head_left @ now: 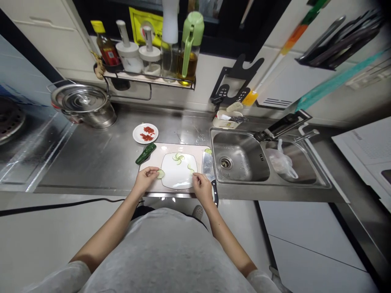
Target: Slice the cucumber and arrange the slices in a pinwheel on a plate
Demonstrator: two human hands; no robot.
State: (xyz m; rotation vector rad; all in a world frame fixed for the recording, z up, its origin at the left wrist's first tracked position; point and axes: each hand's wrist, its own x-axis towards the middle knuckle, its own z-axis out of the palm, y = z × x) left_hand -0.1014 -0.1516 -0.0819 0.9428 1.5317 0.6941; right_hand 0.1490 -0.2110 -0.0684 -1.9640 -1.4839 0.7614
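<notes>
My left hand (147, 178) pinches a round, pale green cucumber slice (160, 174) at the left edge of a white square plate (174, 179). At the plate's right edge, the closed fingertips of my right hand (202, 187) are on the lower of a few thin cucumber slices (190, 167). More slices form a pinwheel (178, 158) near the plate's far edge. Under the plate is a pale cutting board (149, 162), with a piece of dark green cucumber (146, 153) across its left corner. A kitchen knife (208, 165) lies along the board's right side, partly behind my right hand.
A small white plate (137, 136) with red bits stands behind the board. To the right is a double sink (238, 162) with a plastic bag (281, 160). A lidded steel pot (97, 114) stands back left. A condiment rack (146, 77) hangs on the wall.
</notes>
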